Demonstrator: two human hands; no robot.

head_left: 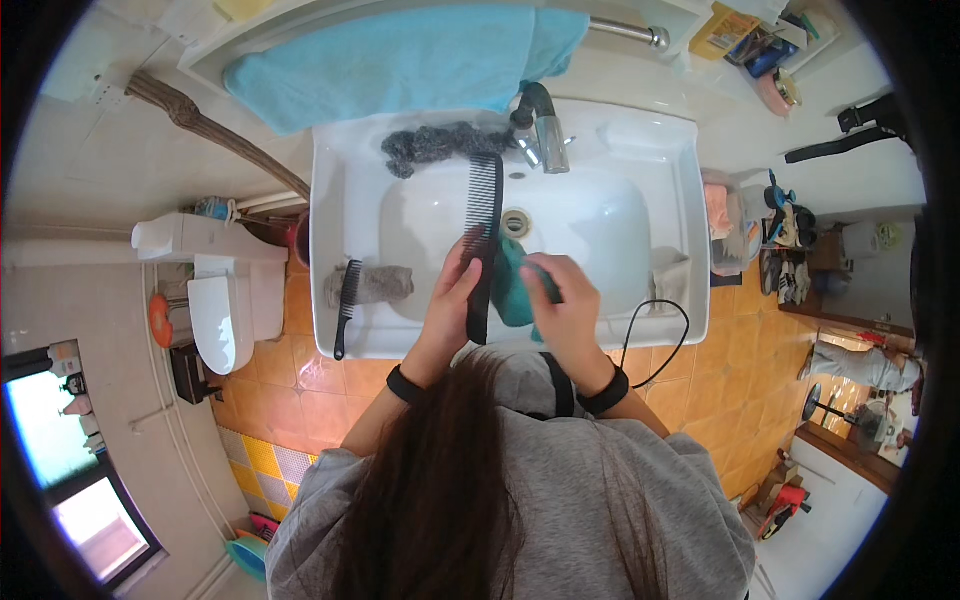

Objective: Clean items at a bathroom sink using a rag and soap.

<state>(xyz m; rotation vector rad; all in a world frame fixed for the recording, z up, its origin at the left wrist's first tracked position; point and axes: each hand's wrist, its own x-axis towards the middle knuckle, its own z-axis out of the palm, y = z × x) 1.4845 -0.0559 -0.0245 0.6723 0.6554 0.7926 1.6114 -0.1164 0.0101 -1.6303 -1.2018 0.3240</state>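
Over the near part of the white sink (620, 335), my left hand (450, 305) is closed around the lower part of a large black comb (486, 220). The comb points away from me, its teeth facing left. My right hand (568, 305) grips a green cloth (512, 285) beside the comb; whether the cloth touches the comb is hard to make out. On the sink's left ledge, a smaller black comb (348, 300) lies next to a folded grey cloth (385, 284). A dark, fuzzy bundle (440, 146) rests along the back rim.
A faucet (550, 140) stands at the back of the sink, with the drain (516, 222) below it. A light blue towel (400, 65) hangs behind. Another grey cloth (670, 280) is on the right ledge, near a black cord loop (687, 325). The toilet (222, 320) stands left.
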